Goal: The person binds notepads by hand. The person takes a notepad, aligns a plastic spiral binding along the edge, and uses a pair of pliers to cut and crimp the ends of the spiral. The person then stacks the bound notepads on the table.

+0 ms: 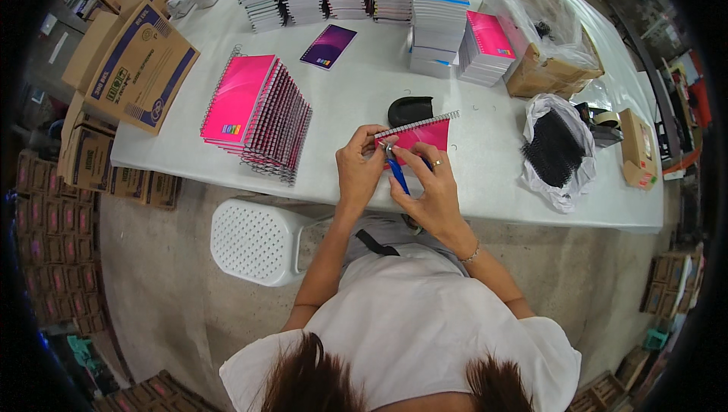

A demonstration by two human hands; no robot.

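A pink spiral notebook (426, 136) lies near the table's front edge, its metal coil along the far side. My left hand (359, 168) is closed on the notebook's left end, with fingertips by the coil. In my right hand (435, 191) are blue-handled pliers (399, 174), their metal head close to the coil's left end and my left fingertips. Whether the jaws touch the wire I cannot tell. Just beyond the notebook rests a black curved object (403, 111). To the left stands a tall stack of pink spiral notebooks (239, 101).
A purple notebook (327, 46) and tall page stacks (440, 29) occupy the far side. On the right are a plastic-lined carton (550, 71), a white bag of black coils (560, 148), and a tape dispenser (604, 125). A white stool (254, 241) stands front left, beyond cardboard boxes (140, 71).
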